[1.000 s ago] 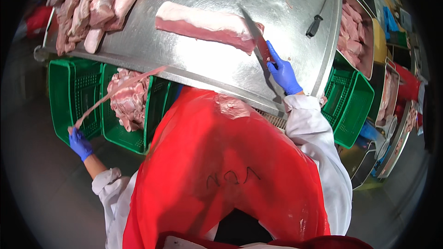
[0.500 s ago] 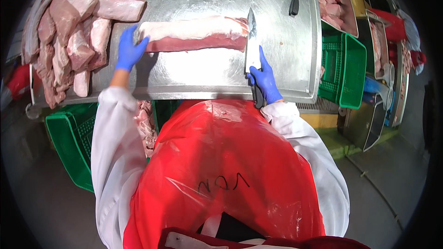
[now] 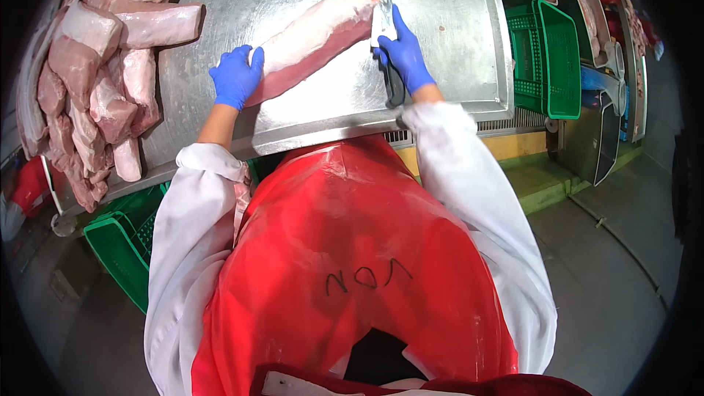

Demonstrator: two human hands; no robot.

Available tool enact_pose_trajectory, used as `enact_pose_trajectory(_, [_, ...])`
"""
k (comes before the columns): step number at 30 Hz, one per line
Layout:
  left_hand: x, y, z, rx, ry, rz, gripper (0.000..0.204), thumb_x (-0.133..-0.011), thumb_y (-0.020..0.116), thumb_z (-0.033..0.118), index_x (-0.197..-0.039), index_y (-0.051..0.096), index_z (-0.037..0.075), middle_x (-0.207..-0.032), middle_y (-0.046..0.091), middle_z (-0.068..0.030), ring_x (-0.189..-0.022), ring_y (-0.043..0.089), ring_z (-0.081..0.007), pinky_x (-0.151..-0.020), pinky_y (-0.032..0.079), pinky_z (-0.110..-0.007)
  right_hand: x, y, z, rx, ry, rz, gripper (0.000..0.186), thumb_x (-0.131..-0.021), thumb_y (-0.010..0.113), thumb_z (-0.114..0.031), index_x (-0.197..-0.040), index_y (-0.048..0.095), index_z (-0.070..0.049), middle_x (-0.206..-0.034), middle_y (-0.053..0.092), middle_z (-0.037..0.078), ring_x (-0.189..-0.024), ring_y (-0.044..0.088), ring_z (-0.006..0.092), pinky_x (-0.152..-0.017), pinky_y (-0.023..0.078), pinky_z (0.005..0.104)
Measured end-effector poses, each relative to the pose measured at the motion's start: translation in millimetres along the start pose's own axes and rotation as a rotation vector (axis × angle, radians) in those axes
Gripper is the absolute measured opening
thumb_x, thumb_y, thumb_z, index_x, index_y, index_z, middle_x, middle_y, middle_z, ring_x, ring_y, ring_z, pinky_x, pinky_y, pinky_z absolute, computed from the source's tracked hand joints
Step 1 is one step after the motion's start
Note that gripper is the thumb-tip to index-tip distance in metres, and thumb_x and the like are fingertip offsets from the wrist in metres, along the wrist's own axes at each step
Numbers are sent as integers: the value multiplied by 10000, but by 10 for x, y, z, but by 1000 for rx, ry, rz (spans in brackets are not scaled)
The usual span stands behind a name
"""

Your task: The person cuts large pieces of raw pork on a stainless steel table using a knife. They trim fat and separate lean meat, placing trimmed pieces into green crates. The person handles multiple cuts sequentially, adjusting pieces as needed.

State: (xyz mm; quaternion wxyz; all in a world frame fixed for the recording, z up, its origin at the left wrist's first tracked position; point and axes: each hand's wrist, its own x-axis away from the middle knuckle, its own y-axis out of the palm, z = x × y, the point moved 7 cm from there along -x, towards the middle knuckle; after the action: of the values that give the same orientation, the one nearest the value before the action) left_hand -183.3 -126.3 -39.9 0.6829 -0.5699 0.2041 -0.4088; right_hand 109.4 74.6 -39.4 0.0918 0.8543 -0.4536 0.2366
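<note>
The pork loin (image 3: 314, 45), white fat uppermost, lay slantwise on the steel table (image 3: 458, 59). The blue-gloved left hand (image 3: 236, 77) rested partly open over its near end; the right hand (image 3: 405, 55) was closed around the knife (image 3: 382, 18) where handle met blade, beside the far end. Slick fat could have let the loin slide under so light a hold, and a slip of the knife might have nicked fingers placed near its edge. Black handwritten letters marked the red apron (image 3: 352, 213); no brand was legible.
</note>
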Motion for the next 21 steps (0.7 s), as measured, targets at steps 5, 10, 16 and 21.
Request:
enact_pose_trajectory(5, [183, 24, 109, 16, -108, 127, 500, -893, 524, 497, -1145, 657, 86, -1134, 674, -136, -1098, 602, -349, -941, 382, -602, 1023, -18, 337, -43, 53, -132, 793, -872, 546, 45, -1570, 249, -186, -1112, 644, 91, -622, 554, 100, -545, 474, 261])
enact_pose_trajectory(10, [1, -287, 1088, 200, 229, 423, 465, -771, 719, 333, -1086, 634, 1, -1021, 638, -196, -960, 616, -379, -869, 488, -465, 1532, -999, 334, -106, -28, 8, 804, -873, 510, 93, -1574, 246, -196, -1096, 627, 67, -627, 527, 79, -552, 462, 236])
enact_pose_trajectory(16, [-835, -44, 2738, 19, 190, -58, 562, -757, 728, 516, -993, 682, 8, -1005, 691, -206, -916, 673, -358, -836, 538, -428, 258, -1451, -108, -108, -219, 54, 811, -906, 541, 51, -1583, 188, -222, -863, 612, 45, -614, 565, 100, -521, 477, 243])
enact_pose_trajectory(21, [-1164, 41, 2145, 142, -61, -98, 415, -740, 746, 386, -844, 717, -15, -835, 711, -217, -776, 702, -341, -732, 556, -405, -344, -779, 26, -147, -130, -51, 815, -905, 578, -4, -1577, 201, -269, -876, 643, 91, -635, 617, 126, -525, 505, 265])
